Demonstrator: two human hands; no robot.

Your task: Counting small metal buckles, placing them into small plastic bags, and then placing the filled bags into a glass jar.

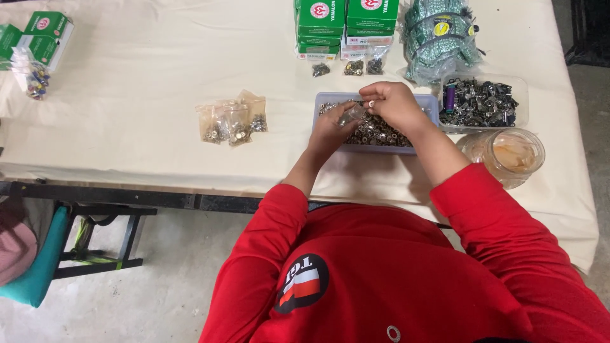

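My left hand (pixel 332 129) holds a small clear plastic bag (pixel 351 114) just over the near-left part of a shallow pale tray (pixel 427 101) filled with small metal fasteners (pixel 378 131). My right hand (pixel 393 101) hovers above the tray, fingertips pinched together right at the bag's mouth. Whether a fastener sits between those fingertips is too small to tell. Both arms wear red sleeves.
Three small filled bags (pixel 232 122) lie to the left on the white cloth table (pixel 140 76). Green boxes (pixel 346 22) and tiny bags stand behind the tray. A clear container of dark metal parts (pixel 483 101), a plastic jar (pixel 508 154) and a bundle of green packets (pixel 440 38) sit on the right.
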